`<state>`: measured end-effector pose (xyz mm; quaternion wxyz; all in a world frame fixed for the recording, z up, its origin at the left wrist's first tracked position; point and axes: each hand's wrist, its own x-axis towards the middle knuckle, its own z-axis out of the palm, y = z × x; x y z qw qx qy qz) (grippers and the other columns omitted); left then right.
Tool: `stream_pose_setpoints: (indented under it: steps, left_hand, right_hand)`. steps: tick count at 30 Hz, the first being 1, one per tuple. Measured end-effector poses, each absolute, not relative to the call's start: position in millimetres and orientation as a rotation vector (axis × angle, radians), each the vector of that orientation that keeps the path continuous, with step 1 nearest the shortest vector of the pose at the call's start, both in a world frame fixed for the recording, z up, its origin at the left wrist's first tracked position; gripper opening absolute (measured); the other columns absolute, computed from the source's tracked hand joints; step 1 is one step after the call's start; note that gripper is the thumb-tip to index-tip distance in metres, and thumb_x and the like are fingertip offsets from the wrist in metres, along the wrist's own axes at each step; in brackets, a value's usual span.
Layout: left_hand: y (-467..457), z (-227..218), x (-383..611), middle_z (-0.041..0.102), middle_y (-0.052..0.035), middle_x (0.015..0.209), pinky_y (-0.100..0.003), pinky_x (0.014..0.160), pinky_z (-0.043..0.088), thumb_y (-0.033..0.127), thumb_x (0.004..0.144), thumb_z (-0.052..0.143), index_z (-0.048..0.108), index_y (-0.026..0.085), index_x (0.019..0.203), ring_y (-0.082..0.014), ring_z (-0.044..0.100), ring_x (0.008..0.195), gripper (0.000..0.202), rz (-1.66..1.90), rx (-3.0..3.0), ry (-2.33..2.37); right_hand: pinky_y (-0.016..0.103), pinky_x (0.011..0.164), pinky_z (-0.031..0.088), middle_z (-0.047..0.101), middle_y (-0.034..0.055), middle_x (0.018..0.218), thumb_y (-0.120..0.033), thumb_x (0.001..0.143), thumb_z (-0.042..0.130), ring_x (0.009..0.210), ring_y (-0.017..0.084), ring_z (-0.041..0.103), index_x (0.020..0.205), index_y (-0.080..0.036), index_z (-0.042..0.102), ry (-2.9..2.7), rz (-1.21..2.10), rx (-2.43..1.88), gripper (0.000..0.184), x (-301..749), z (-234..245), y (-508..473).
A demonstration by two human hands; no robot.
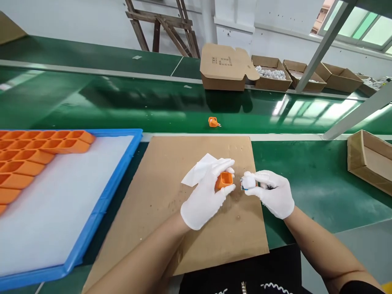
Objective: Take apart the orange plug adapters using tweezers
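My left hand (208,194), in a white glove, is closed around an orange plastic housing (226,179) whose open end faces right. Just to its right, my gloved right hand (272,190) pinches a small white part with a bluish edge (248,182); its exact kind is hard to make out. A short gap separates the two pieces. Behind my left fingers a white sheet (196,173) lies on the brown cardboard (171,204) under both hands.
A blue-rimmed tray (101,204) at left holds rows of orange housings (30,157). One orange piece with prongs (213,122) lies on the green belt (153,106) ahead. Cardboard boxes (228,69) line the far side; another box (372,159) stands at right, near a metal post (358,112).
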<state>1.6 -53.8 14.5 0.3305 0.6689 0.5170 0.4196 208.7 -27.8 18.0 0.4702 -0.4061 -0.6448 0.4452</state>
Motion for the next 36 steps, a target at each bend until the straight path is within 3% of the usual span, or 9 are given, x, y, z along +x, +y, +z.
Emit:
stream_pose_setpoints:
  steps: [4,7,11,16,21,26,32,36]
  left_hand:
    - [-56,18,5,0.065,-0.0076,0.119,-0.053,0.109,0.045,0.023,0.084,0.068,0.058,0.027,0.128,-0.0261,0.066,0.113,0.045,1.262,1.522,1.199]
    - [-58,21,5,0.068,-0.0094,0.124,-0.056,0.111,0.044,0.022,0.077,0.079,0.060,0.026,0.113,-0.0298,0.065,0.122,0.041,1.337,1.328,1.081]
    - [-58,27,2,0.077,-0.0088,0.103,-0.059,0.117,0.037,0.020,0.071,0.086,0.065,0.024,0.098,-0.0330,0.049,0.141,0.035,1.274,1.317,1.059]
    - [-56,28,-2,0.071,-0.0046,0.120,-0.046,0.095,0.061,0.015,0.072,0.085,0.070,0.029,0.108,-0.0275,0.074,0.106,0.041,1.248,1.261,0.829]
    - [-61,23,5,0.073,-0.0004,0.112,-0.042,0.083,0.066,0.001,0.069,0.082,0.063,0.026,0.091,-0.0273,0.075,0.104,0.038,1.390,1.199,0.784]
    - [-67,18,13,0.077,-0.0030,0.104,-0.040,0.082,0.065,-0.003,0.071,0.078,0.063,0.026,0.098,-0.0281,0.069,0.117,0.042,1.620,1.514,0.990]
    - [-68,10,15,0.070,-0.0061,0.121,-0.034,0.072,0.066,0.000,0.079,0.072,0.066,0.029,0.107,-0.0316,0.056,0.134,0.041,1.582,1.512,1.010]
    - [-73,13,18,0.064,-0.0067,0.130,-0.040,0.080,0.068,-0.001,0.080,0.071,0.064,0.031,0.115,-0.0323,0.050,0.140,0.048,1.566,1.523,0.981]
  right_hand:
    - [0.032,0.053,0.041,0.068,-0.0012,0.072,-0.028,0.068,0.086,0.055,0.012,0.043,0.103,-0.032,0.081,-1.559,1.033,-1.066,0.036,210,22,-31]
    - [0.030,0.048,0.037,0.069,-0.0017,0.075,-0.026,0.067,0.086,0.050,0.008,0.032,0.110,-0.030,0.079,-1.555,0.995,-1.124,0.043,210,22,-33]
    - [0.031,0.053,0.045,0.069,-0.0016,0.075,-0.022,0.070,0.084,0.056,0.011,0.046,0.103,-0.030,0.081,-1.540,0.916,-1.035,0.034,211,20,-34]
    - [0.032,0.060,0.050,0.070,-0.0016,0.084,-0.014,0.076,0.080,0.065,0.014,0.055,0.115,-0.036,0.076,-1.581,0.845,-0.956,0.045,213,18,-34]
    - [0.031,0.062,0.054,0.070,-0.0026,0.086,-0.007,0.079,0.077,0.068,0.013,0.059,0.124,-0.041,0.071,-1.615,0.834,-0.856,0.056,210,20,-35]
    - [0.032,0.069,0.059,0.071,-0.0029,0.089,-0.004,0.080,0.076,0.074,0.014,0.065,0.125,-0.041,0.070,-1.625,0.855,-0.795,0.059,207,21,-37]
    - [0.031,0.065,0.059,0.074,-0.0029,0.091,-0.007,0.078,0.079,0.074,0.014,0.066,0.127,-0.044,0.068,-1.698,0.873,-0.773,0.062,205,20,-43]
    - [0.030,0.063,0.060,0.075,-0.0012,0.093,-0.008,0.080,0.078,0.076,0.016,0.068,0.126,-0.043,0.069,-1.723,0.752,-0.781,0.058,203,21,-44]
